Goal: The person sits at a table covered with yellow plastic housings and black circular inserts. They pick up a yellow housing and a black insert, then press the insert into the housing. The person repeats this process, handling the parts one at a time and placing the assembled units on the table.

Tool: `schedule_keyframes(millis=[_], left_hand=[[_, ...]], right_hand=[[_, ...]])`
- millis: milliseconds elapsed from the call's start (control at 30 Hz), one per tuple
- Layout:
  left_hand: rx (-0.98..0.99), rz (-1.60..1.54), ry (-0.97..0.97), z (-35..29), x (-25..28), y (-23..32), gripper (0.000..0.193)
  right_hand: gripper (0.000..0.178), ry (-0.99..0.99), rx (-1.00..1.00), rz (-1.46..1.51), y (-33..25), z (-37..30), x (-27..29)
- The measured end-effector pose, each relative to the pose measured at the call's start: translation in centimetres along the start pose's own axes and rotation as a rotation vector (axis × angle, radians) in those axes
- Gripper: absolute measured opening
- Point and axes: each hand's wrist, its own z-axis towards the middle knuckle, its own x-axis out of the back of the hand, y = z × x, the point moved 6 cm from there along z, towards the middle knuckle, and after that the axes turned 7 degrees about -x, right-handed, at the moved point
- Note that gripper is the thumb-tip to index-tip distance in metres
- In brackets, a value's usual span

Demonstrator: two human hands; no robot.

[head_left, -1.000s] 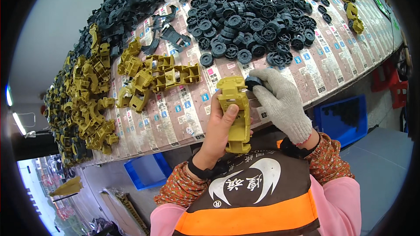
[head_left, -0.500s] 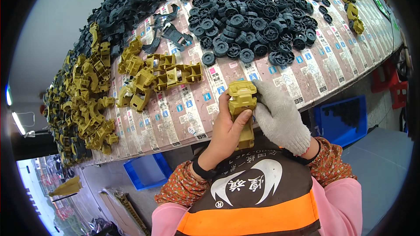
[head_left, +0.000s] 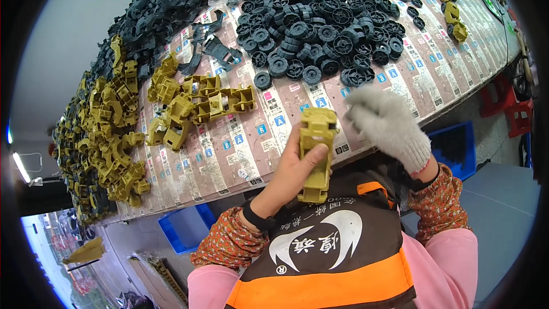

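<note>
My bare left hand (head_left: 287,173) is closed round a mustard-yellow plastic toy vehicle body (head_left: 318,129), its thumb pressed across the front. The long piece stands upright above my apron, just off the table's near edge. To its right, clear of it, is my right hand (head_left: 392,126) in a pale knitted glove. The gloved fingers are loosely stretched towards the dark toy wheels (head_left: 326,34), with nothing visible in them. Some fingertips are blurred. Several more yellow bodies (head_left: 223,103) lie on the table to the left.
A large heap of yellow parts (head_left: 103,120) runs along the left, with dark plastic parts (head_left: 154,11) piled behind it. A few dark pieces (head_left: 214,48) lie apart. Blue bins (head_left: 177,232) stand below the table edge, and red stools (head_left: 517,115) at the right.
My right hand has come away from the yellow body and moved right and slightly up. My left hand keeps hold of the body. The view has shifted slightly.
</note>
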Motion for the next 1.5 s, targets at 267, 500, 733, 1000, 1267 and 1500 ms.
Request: schedule_keyframes(millis=[267, 500, 733, 1000, 1267, 1500], left_hand=[[0.048, -0.186, 0.148, -0.2, 2.0, 1.2, 0.052], [0.068, -0.302, 0.176, -0.5, 2.2, 0.9, 0.053], [0.035, -0.261, 0.188, -0.3, 2.7, 1.3, 0.055], [0.002, -0.429, 0.232, -0.2, 3.1, 0.6, 0.045], [-0.108, -0.507, 0.313, -0.2, 4.0, 0.5, 0.041], [-0.210, -0.496, 0.352, 0.4, 3.4, 0.6, 0.037]], right_hand=[[0.032, 0.284, 0.376, -0.681, -1.5, 3.5, 2.0], [0.031, 0.273, 0.418, -0.634, -0.4, 3.9, 1.0], [0.030, 0.233, 0.466, -0.676, -1.1, 5.4, 1.2], [0.018, 0.256, 0.508, -0.684, -1.1, 4.6, 0.9], [0.016, -0.130, 0.190, 0.129, -2.6, -1.0, -2.1], [0.029, -0.062, 0.170, 0.190, -2.7, -4.1, -6.0]])
